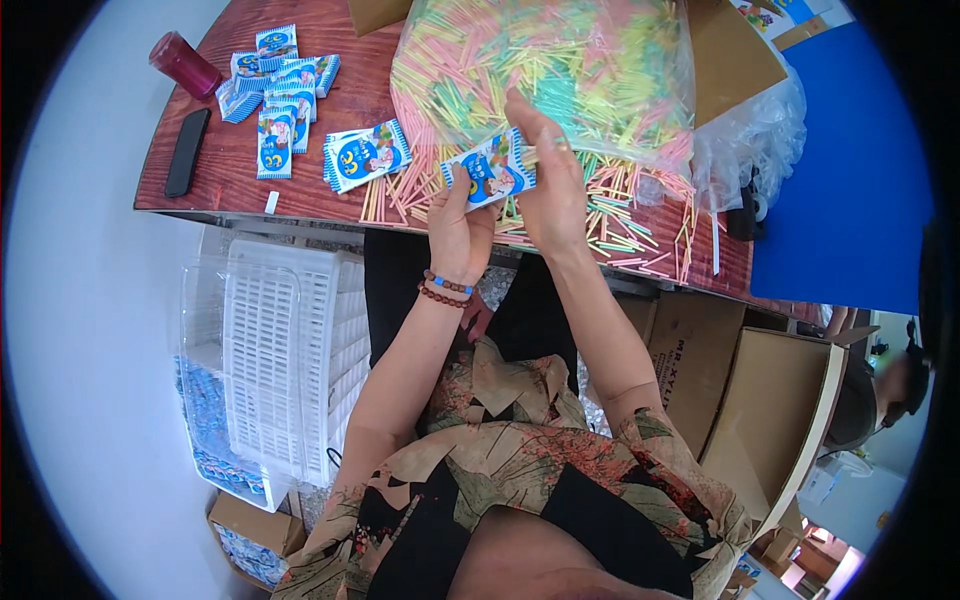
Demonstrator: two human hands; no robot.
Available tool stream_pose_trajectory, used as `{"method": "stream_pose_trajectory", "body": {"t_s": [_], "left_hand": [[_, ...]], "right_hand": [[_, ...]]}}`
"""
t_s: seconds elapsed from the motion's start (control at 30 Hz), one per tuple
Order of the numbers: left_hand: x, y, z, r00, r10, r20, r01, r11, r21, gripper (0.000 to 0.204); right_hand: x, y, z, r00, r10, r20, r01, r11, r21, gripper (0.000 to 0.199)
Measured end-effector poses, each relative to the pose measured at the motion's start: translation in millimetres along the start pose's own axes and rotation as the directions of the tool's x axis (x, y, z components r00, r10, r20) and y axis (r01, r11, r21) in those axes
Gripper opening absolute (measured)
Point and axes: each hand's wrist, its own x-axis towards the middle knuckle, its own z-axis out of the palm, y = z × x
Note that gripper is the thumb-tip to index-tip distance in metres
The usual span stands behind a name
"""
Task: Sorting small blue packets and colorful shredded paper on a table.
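My left hand point(458, 232) and my right hand point(548, 180) together hold a small blue and white packet point(490, 170) over the front edge of a reddish wooden table point(230, 160). The left thumb presses on the packet's lower left corner. My right hand's fingers lie along its right end, and they seem to pinch a thin coloured stick there. Loose coloured sticks point(610, 215) lie scattered on the table under and around both hands. A big clear bag full of the same sticks point(545, 65) stands just behind.
Several more blue packets point(280, 100) lie at the table's left, with a small stack point(365, 155) nearer. A red cylinder point(184, 64) and a black phone point(186, 152) lie at the far left. A white slatted crate point(270, 350) stands below left, cardboard boxes point(760, 400) below right.
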Motion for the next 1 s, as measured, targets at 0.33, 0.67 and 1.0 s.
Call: {"method": "stream_pose_trajectory", "body": {"t_s": [0.33, 0.67, 1.0], "left_hand": [[-1.4, 0.9, 3.8, 1.0, -0.016, -0.013, 0.015, 0.999, -0.043, 0.031], [0.3, 16.7, -7.7, 0.998, -0.056, 0.041, 0.06, 0.99, -0.125, 0.032], [-7.6, 13.3, -7.1, 0.991, -0.134, 0.017, 0.135, 0.976, -0.173, 0.035]], "right_hand": [[3.2, -8.2, -9.4, 0.994, 0.1, 0.034, -0.077, 0.906, -0.417, 0.048], [-1.6, -69.6, -117.3, 0.993, 0.111, -0.043, -0.105, 0.64, -0.762, 0.025], [-22.4, -57.8, -139.1, 0.949, 0.175, 0.264, 0.292, -0.166, -0.942, 0.006]]}}
